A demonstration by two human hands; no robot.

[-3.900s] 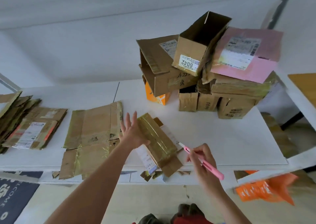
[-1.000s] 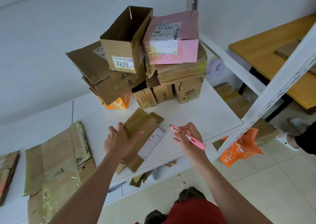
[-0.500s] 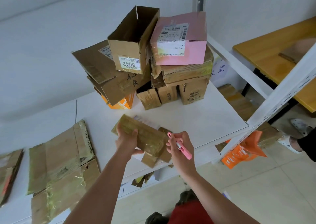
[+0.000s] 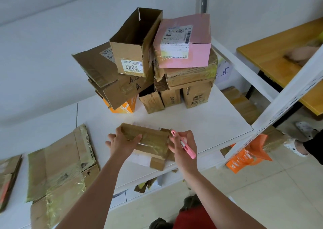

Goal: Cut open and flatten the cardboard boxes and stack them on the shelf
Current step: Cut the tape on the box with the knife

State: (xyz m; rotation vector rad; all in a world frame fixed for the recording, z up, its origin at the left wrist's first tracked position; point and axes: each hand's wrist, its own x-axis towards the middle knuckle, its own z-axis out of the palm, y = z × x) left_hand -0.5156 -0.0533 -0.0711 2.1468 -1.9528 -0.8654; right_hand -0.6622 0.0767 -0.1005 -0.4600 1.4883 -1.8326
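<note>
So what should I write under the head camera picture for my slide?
Left hand holds a taped box while the right hand holds a pink cutter at its end.

We see a white shelf (image 4: 201, 123): box pile (image 4: 157, 71) at its back edge, flattened cardboard (image 4: 57, 167) toward the left, a taped box (image 4: 150, 141) at the front edge, more flats (image 4: 8, 176) far left.

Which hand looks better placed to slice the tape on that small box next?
The right hand, probably: it already grips the pink utility knife at the right end of the small tape-wrapped cardboard box. The left hand grips the box's left end, steadying it.
</note>
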